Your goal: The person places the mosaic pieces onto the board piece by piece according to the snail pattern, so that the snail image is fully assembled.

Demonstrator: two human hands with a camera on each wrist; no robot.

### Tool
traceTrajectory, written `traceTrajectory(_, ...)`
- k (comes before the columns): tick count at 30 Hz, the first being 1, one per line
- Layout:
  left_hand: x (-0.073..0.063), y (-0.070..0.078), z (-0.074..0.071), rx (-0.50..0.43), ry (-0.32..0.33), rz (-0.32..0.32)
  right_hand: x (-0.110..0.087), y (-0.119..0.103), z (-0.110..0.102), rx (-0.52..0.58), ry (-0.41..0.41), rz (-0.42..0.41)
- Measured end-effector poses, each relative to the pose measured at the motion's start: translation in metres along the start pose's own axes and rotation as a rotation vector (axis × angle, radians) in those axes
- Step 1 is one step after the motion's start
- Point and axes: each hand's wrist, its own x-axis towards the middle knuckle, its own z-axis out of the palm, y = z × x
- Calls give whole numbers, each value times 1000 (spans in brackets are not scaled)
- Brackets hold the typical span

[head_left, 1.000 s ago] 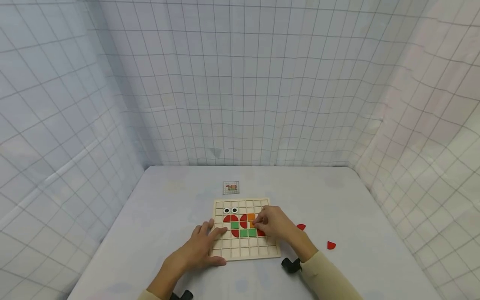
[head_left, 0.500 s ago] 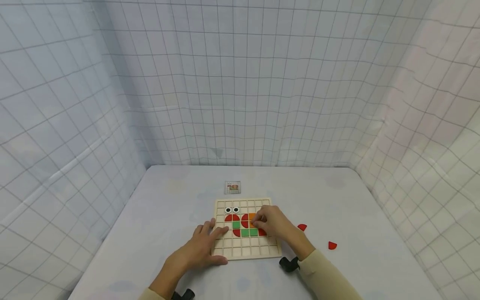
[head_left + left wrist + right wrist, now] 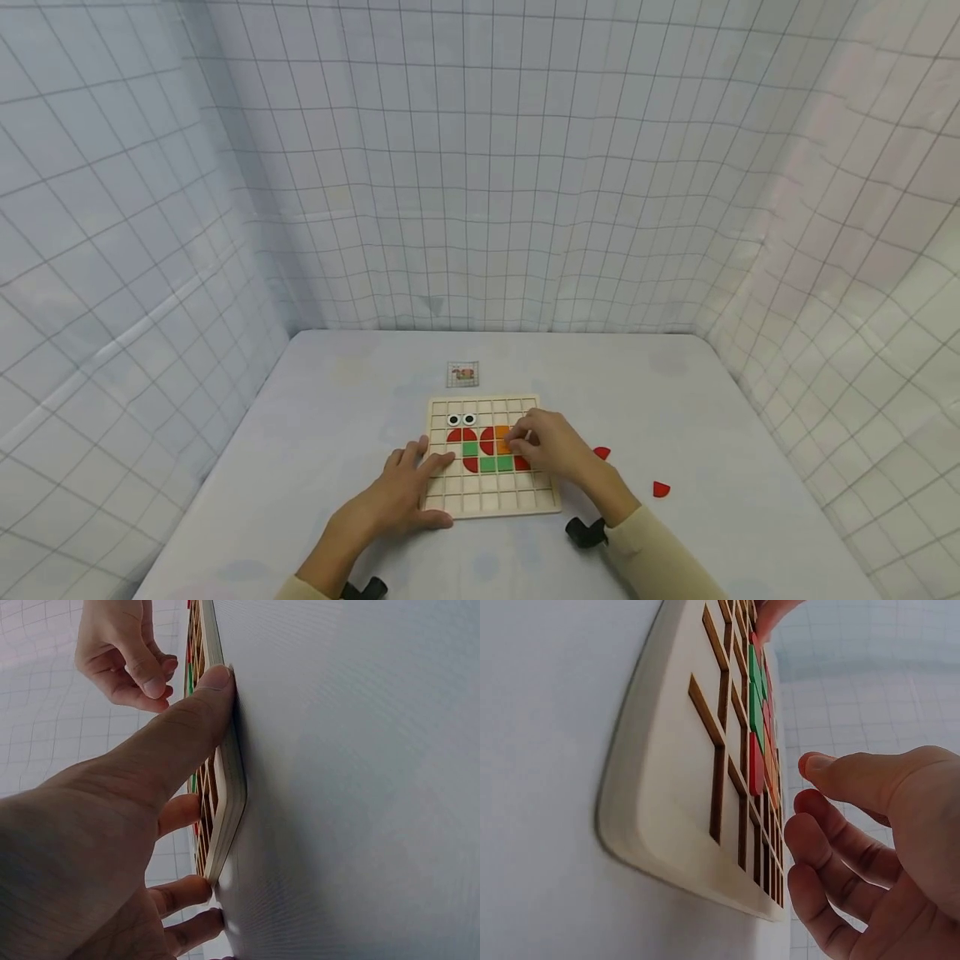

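A wooden grid board (image 3: 487, 502) lies on the table, with red, green and orange tiles and two eye tiles (image 3: 461, 420) in its cells. My left hand (image 3: 400, 497) rests along the board's left side, thumb on the front edge and one finger reaching over the grid. Over the board's right part is my right hand (image 3: 551, 446), fingers loosely bent beside the orange tiles (image 3: 502, 437). In the right wrist view, the right fingertips (image 3: 806, 832) stand apart from the board with nothing visible between them. The right hand partly covers a red tile (image 3: 521, 463).
A small picture card (image 3: 462, 374) lies behind the board. Two loose red quarter-round pieces lie to the right: one red piece (image 3: 602, 453) close to the right wrist, another red piece (image 3: 661, 489) farther right. Grid-patterned curtains (image 3: 480, 208) surround the table.
The right fingers have drawn slightly back from the orange tile they were on, leaving it more visible in its cell. The left hand keeps its place on the board.
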Motion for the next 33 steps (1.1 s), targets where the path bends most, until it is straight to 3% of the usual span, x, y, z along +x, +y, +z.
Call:
traceTrajectory(9,-2,-4,2,-11,18,24,-21,10,-18,-34,71,79)
traceTrajectory(22,-3,-5,4,-18,12,16,-65,53,-49,-111,230,173)
traceTrajectory(27,-2,-4,2,-11,19,28,-76,64,-57,-152,291,258)
traceTrajectory(33,-3,-2,0,-19,17,34,-87,74,-60,-184,292,309)
